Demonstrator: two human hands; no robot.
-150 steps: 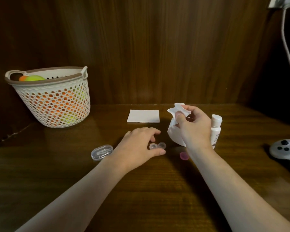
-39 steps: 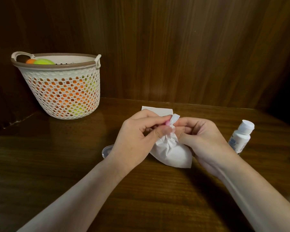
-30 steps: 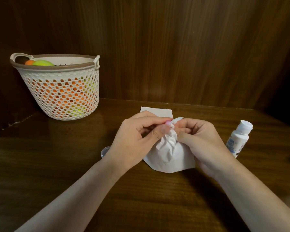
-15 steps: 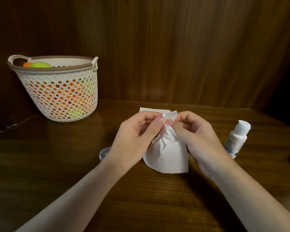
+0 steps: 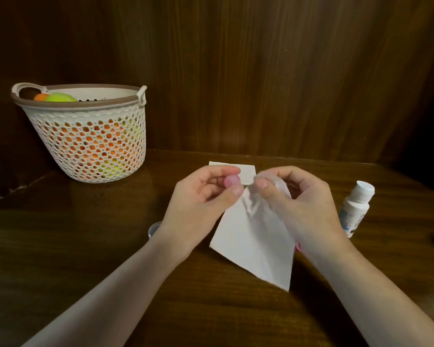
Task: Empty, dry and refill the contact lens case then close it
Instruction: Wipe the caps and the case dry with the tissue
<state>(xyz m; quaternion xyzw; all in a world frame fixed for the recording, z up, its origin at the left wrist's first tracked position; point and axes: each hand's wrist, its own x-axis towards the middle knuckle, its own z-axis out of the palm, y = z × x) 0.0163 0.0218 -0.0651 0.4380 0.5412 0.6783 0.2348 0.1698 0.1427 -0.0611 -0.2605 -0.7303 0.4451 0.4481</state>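
Observation:
My left hand [image 5: 201,204] pinches a small round pink cap [image 5: 232,181] of the lens case between thumb and fingers, above the table. Just to its right, my right hand [image 5: 298,206] pinches the top of a white tissue [image 5: 253,244], whose loose end hangs down to the table. The cap and the tissue are a little apart. A second pink piece [image 5: 298,247] peeks out beside my right wrist. The white solution bottle [image 5: 356,209] stands capped to the right. The lens case body is hidden.
A folded white tissue [image 5: 247,171] lies behind my hands. A clear small box [image 5: 153,229] shows partly behind my left wrist. A white mesh basket [image 5: 86,139] with coloured balls stands at the back left. Wooden walls close the back and left.
My hands were pressed together with the tissue twisted in the cap. They have drawn slightly apart, the pink cap is bare in my left hand, and the tissue hangs looser.

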